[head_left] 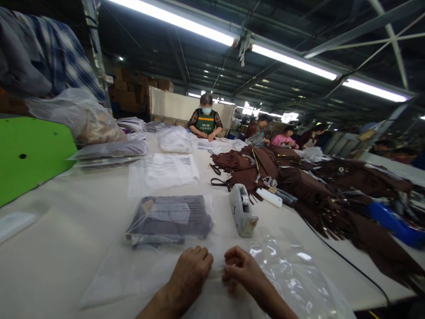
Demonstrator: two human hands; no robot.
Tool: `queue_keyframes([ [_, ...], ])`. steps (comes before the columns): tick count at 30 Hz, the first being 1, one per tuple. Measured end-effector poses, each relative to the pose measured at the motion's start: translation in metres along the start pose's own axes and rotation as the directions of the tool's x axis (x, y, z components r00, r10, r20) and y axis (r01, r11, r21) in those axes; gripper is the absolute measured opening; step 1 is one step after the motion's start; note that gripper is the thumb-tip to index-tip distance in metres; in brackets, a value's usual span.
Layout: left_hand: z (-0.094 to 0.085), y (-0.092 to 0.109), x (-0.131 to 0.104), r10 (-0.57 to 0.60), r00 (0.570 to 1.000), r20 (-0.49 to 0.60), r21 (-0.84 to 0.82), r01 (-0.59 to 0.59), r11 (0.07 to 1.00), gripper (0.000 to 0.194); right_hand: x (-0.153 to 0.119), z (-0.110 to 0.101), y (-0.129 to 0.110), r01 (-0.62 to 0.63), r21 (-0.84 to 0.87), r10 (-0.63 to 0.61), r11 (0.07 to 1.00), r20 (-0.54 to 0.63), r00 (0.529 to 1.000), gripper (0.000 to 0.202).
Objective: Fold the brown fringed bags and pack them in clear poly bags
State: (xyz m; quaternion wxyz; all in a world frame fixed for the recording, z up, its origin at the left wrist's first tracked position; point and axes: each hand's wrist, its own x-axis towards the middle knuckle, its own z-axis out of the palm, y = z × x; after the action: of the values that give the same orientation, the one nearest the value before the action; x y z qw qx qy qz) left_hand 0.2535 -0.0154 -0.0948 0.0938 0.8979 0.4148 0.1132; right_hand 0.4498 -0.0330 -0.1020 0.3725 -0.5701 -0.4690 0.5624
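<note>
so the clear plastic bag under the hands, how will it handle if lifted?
The clear plastic bag is probably floppy: it lies wrinkled and flat on the table. Likely slippery, given the glossy glare. Probably very light; left hand and right hand pinch its edge.

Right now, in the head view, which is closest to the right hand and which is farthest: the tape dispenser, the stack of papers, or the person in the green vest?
From the right hand, nearest first:
1. Tape dispenser, just beyond the hand, near the table's middle.
2. Stack of papers, farther up the table, to the left.
3. Person in the green vest, at the table's far end.
</note>
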Motion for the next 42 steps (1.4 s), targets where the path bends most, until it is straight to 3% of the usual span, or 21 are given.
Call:
queue_keyframes([
  [5,-0.005,-0.003,0.008,-0.036,0.999,-0.027,-0.082,0.034,0.996,0.015,-0.003,0.022,0.0,0.053,-0.257,-0.09,0.965,-0.136,0.987,0.034],
  [9,-0.011,-0.011,0.02,-0.063,0.997,-0.054,-0.147,0.054,0.988,0.02,-0.002,0.035,-0.002,0.164,-0.53,-0.292,0.832,-0.168,0.942,0.024],
  [13,-0.004,-0.027,0.039,-0.026,0.998,-0.053,-0.199,0.015,0.98,0.023,0.0,0.041,-0.002,0.21,-0.531,-0.317,0.821,-0.118,0.941,0.029],
  [19,0.01,-0.032,0.049,0.043,0.999,-0.011,-0.163,-0.044,0.986,0.031,0.002,0.045,0.002,0.167,-0.579,-0.361,0.798,-0.238,0.902,0.006],
  [22,0.012,-0.029,0.048,0.043,0.999,-0.011,-0.137,-0.044,0.99,0.032,-0.008,0.047,0.012,0.095,-0.467,-0.25,0.879,-0.283,0.926,0.01],
  [25,0.013,-0.027,0.049,0.044,0.999,-0.014,-0.131,-0.046,0.99,0.036,-0.025,0.043,0.028,0.016,-0.331,-0.094,0.944,-0.223,0.97,0.015],
  [29,0.014,-0.029,0.049,0.043,0.999,-0.02,-0.142,-0.045,0.989,0.033,-0.039,0.025,0.033,-0.003,-0.228,-0.04,0.974,-0.183,0.982,0.017],
  [34,0.015,-0.034,0.044,0.043,0.998,-0.045,-0.176,-0.051,0.983,0.036,-0.009,0.015,0.007,-0.046,0.03,0.053,0.998,-0.344,0.937,0.027],
  [38,0.019,-0.035,0.046,0.038,0.998,-0.041,-0.174,-0.044,0.984,0.039,0.023,0.024,-0.002,-0.119,0.05,0.129,0.992,-0.331,0.935,0.022],
  [42,0.022,-0.033,0.047,0.014,0.999,-0.043,-0.164,-0.02,0.986,0.039,0.027,0.032,0.001,-0.178,0.043,0.182,0.983,-0.313,0.932,0.024],
])
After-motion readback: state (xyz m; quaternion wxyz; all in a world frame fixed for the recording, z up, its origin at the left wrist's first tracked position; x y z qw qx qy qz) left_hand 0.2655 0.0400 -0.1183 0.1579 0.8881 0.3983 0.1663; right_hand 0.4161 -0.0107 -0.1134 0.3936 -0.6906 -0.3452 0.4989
